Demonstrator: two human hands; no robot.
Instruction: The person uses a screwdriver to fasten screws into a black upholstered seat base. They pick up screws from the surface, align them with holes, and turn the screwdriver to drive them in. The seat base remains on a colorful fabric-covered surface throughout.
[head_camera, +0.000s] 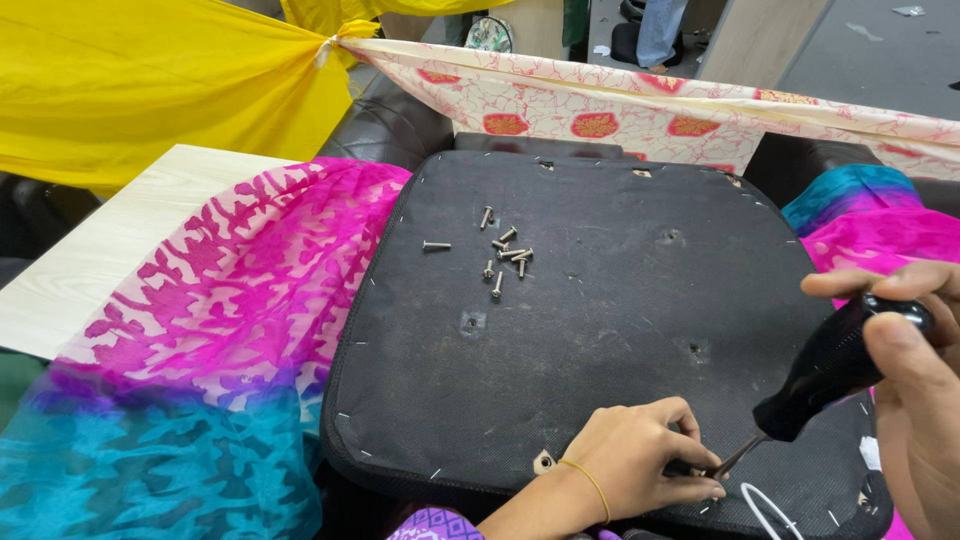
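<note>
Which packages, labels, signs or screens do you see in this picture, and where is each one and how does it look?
No package, sign or screen shows.
Possible label: a small white tag at the right edge of the black seat base, below the right hand holding a black-handled screwdriver; too small to be sure.
The left hand rests on the near edge of the seat base.

A pink and teal patterned cloth (210, 330) serves as the landmark, draped over a pale wooden desk (110, 250) on its left. Above it hangs a yellow cloth (150, 80), knotted to a cream cloth with red motifs (620, 110) stretching rightward. Beyond that, a dark sofa back (385, 125) shows.
</note>
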